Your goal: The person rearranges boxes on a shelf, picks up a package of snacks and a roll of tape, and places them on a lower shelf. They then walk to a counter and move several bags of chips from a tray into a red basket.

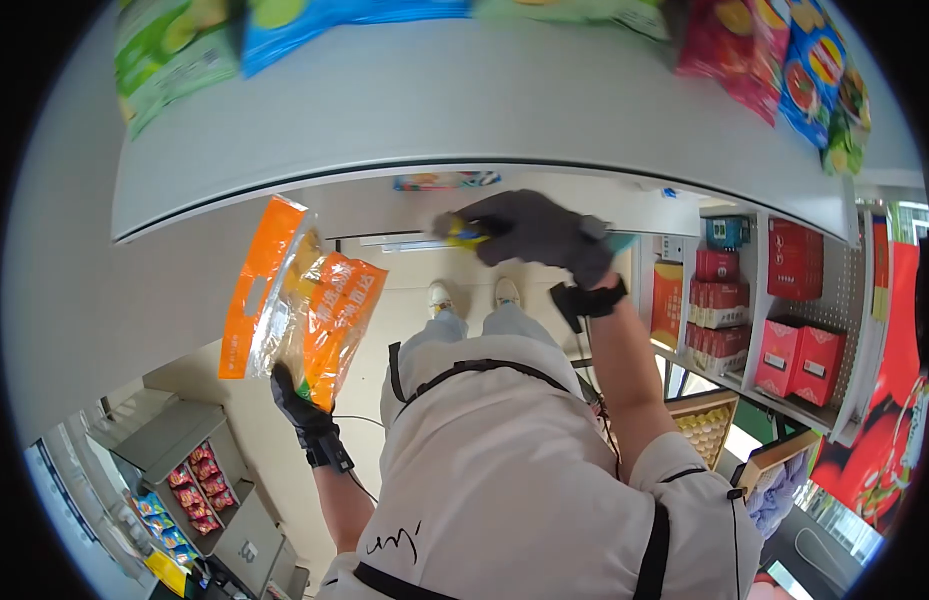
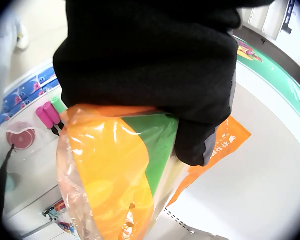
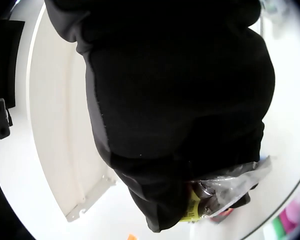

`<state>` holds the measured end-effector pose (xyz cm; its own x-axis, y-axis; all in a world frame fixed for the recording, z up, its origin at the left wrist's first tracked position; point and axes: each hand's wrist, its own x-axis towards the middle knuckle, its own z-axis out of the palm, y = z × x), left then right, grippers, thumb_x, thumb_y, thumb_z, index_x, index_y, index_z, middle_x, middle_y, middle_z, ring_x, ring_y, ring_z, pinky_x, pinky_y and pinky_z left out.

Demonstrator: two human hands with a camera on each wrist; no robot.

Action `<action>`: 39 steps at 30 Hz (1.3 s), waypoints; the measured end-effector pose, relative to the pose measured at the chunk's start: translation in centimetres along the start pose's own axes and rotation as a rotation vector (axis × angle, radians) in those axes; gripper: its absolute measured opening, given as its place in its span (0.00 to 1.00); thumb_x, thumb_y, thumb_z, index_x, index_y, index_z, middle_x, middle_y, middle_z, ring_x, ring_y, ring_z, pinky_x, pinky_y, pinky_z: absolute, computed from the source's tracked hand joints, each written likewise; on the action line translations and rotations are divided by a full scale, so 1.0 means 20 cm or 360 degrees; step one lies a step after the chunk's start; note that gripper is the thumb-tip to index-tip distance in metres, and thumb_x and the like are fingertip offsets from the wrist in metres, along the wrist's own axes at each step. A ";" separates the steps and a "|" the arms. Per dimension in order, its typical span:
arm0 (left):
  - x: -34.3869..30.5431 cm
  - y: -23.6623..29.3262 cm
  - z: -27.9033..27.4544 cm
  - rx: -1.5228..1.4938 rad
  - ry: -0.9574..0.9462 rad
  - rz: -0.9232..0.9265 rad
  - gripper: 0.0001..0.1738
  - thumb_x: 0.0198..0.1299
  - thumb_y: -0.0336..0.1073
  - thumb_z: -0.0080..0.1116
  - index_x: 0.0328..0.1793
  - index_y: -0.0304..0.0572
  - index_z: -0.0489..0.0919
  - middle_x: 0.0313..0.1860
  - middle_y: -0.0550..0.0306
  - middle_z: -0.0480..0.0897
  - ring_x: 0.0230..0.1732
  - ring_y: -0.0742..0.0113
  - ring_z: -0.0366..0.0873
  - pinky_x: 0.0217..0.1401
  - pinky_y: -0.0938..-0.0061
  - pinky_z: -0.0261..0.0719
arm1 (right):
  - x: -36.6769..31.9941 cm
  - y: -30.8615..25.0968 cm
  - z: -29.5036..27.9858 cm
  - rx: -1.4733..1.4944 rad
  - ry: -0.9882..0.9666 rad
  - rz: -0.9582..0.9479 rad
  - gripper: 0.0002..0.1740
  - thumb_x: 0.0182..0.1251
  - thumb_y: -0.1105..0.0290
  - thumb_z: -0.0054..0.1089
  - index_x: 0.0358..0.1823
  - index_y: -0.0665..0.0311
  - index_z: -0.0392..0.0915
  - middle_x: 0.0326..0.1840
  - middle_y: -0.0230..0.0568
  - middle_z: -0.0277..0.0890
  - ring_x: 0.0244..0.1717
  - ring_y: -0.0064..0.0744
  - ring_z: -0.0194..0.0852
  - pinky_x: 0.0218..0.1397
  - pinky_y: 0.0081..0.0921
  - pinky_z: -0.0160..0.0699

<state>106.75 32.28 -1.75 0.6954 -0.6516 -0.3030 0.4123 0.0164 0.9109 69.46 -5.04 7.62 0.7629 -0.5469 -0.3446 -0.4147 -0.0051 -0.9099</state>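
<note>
My left hand [image 1: 306, 415], in a dark glove, grips the lower edge of a clear plastic bag with orange panels and white lettering [image 1: 336, 310]. In the left wrist view the bag's yellow and green printed side [image 2: 110, 165] hangs from the fingers. My right hand [image 1: 539, 232], gloved too, is out in front of the body just under the shelf edge. It pinches a small packet with a yellow label and clear wrapping [image 1: 466, 237]; the right wrist view shows dark contents through the film [image 3: 217, 195]. The glove hides most of the packet.
A white shelf [image 1: 484, 120] with chip bags [image 1: 174, 60] along its back spans the space ahead. Below its edge lies another colourful packet [image 1: 446, 181]. To the right, a rack holds red boxes [image 1: 794, 260]. At lower left stands a grey unit with red snack bags [image 1: 199, 490].
</note>
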 end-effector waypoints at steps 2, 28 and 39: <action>-0.01 0.02 0.02 0.0022 -0.0003 0.0028 0.38 0.86 0.58 0.57 0.88 0.39 0.71 0.78 0.49 0.81 0.73 0.52 0.85 0.77 0.51 0.86 | -0.19 0.07 -0.14 0.0034 0.0267 0.0026 0.34 0.61 0.67 0.81 0.72 0.61 0.88 0.49 0.42 0.93 0.42 0.31 0.88 0.55 0.32 0.88; -0.44 -0.06 0.55 -0.0127 0.0350 -0.0068 0.33 0.87 0.54 0.57 0.83 0.37 0.75 0.74 0.47 0.83 0.71 0.52 0.86 0.76 0.52 0.88 | 0.22 1.01 -0.71 -0.1377 0.1176 -0.0548 0.23 0.79 0.50 0.67 0.64 0.56 0.90 0.60 0.42 0.94 0.59 0.49 0.91 0.69 0.46 0.87; -0.21 0.10 0.39 -0.0082 0.0371 -0.0120 0.33 0.87 0.55 0.56 0.85 0.38 0.73 0.73 0.47 0.83 0.70 0.53 0.86 0.75 0.53 0.88 | 0.67 0.85 -0.55 -0.1247 0.1018 -0.0532 0.21 0.81 0.51 0.63 0.62 0.55 0.91 0.60 0.42 0.94 0.60 0.50 0.92 0.68 0.47 0.89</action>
<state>100.03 29.17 3.46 0.7760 -0.4602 -0.4313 0.4934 0.0169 0.8697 67.10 -21.67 -9.82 0.5890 -0.7552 0.2877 -0.6096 -0.6489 -0.4553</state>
